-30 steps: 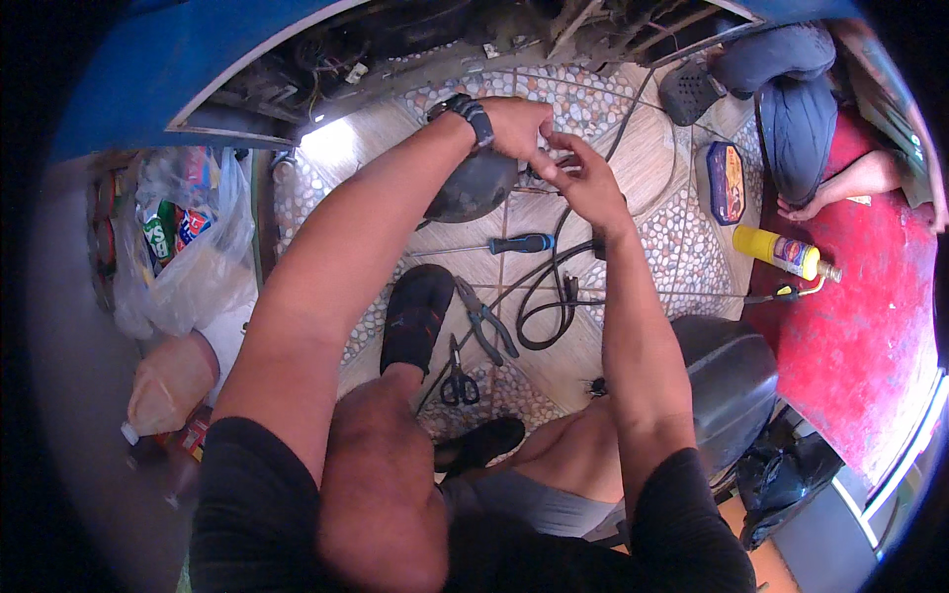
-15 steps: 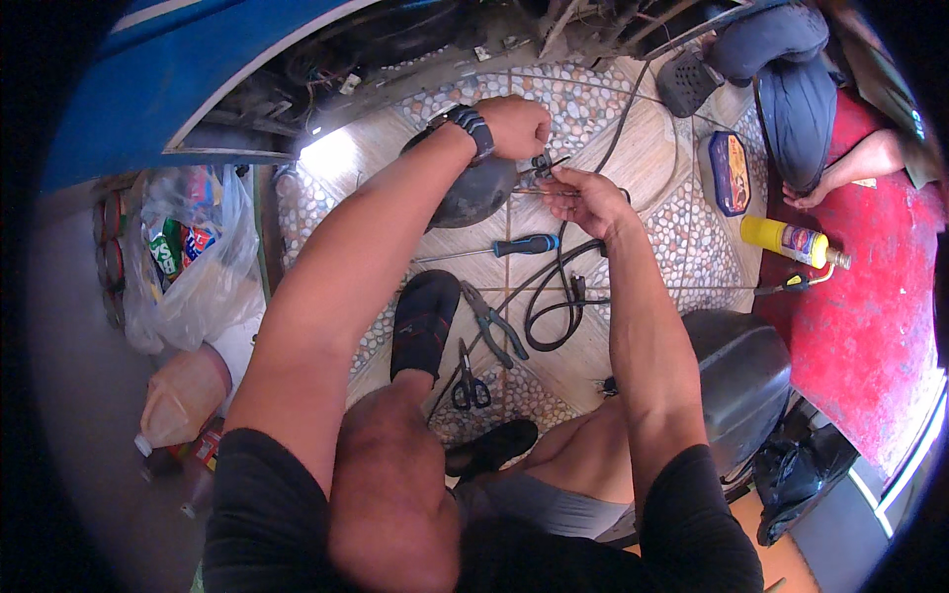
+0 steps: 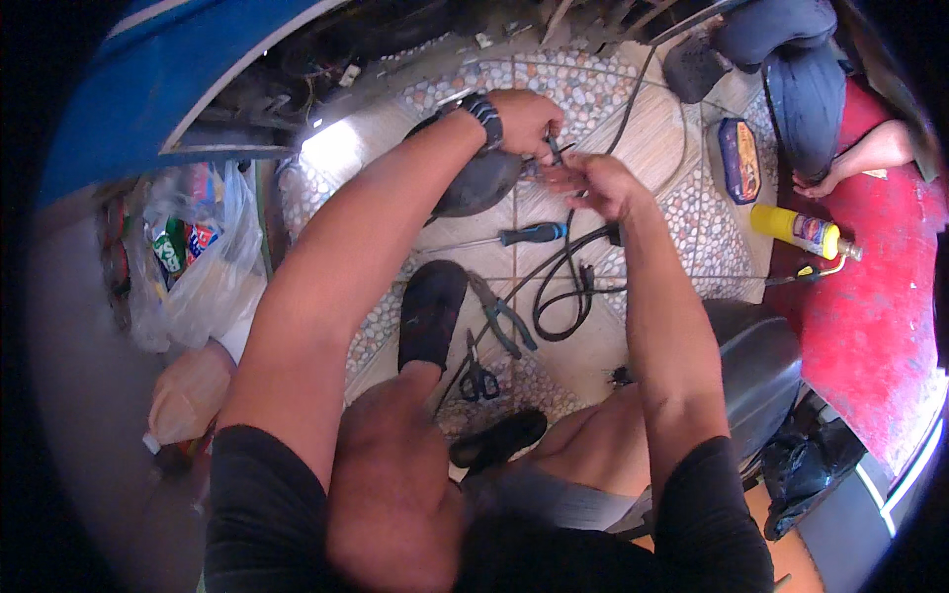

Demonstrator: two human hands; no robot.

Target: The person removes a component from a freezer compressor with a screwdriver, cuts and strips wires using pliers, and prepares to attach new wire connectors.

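At the far middle of the floor, my left hand (image 3: 524, 117), with a dark watch on its wrist, is closed in a pinch. A small dark metal piece (image 3: 553, 148) sticks out of its fingertips towards my right hand (image 3: 599, 184). The right fingers curl together close beside that piece, and what they grip is too small and blurred to name. Under my left forearm lies a rounded black object (image 3: 482, 190), partly hidden. Nearer me rest a blue-and-black screwdriver (image 3: 534, 234), pliers (image 3: 504, 314) and scissors (image 3: 478, 376).
Black cable (image 3: 552, 336) loops over the tiled floor. A blue vehicle panel (image 3: 148, 109) borders the far left. At right stand a yellow gas canister with a torch nozzle (image 3: 791, 227), a dark blue container (image 3: 738, 163), a red panel (image 3: 880, 316) and another person's hand (image 3: 816, 186). A plastic bag (image 3: 213, 267) lies left.
My left hand has shifted slightly right and up, and the dark piece in its fingertips now tilts differently. My right hand has turned and risen a little beside it. The view has shifted slightly.
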